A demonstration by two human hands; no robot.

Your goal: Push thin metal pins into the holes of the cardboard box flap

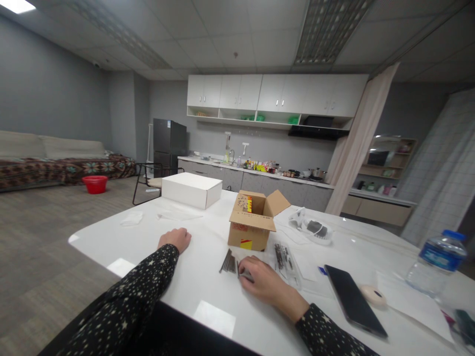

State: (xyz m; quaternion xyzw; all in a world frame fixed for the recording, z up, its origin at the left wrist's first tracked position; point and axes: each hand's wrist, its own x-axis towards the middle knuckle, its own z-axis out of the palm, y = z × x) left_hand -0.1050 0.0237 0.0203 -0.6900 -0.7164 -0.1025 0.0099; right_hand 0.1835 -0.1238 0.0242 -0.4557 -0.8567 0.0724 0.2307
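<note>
- A person in star-speckled black sleeves sits at a glossy white table (107, 236), the right hand (261, 278) low beside a row of slim, nail-like metal pieces (229, 263).
- The fingers of that hand bend down at the row's near right edge; whether they grip a piece or merely touch it cannot be told, since the knuckles hide the tips.
- The metal pieces lie close together on the tabletop, roughly parallel, an arrangement that probably keeps them from rolling and easy to tell apart.
- Just right of the row, a clear plastic case (284, 258) holds more metal parts, likely set there for the right hand's short reach.
- The left hand (175, 240) rests on the table, well apart from the row, its fingers curled under; its palm is hidden, so whether it holds anything cannot be told. It appears to serve as a prop.
- Behind the row stands a cardboard box (248, 235), its flaps spread, which leaves the top accessible.
- A white box (191, 190), a dark phone (354, 300) and a capped water bottle (438, 262) sit farther out, seemingly aside from the working spot.
</note>
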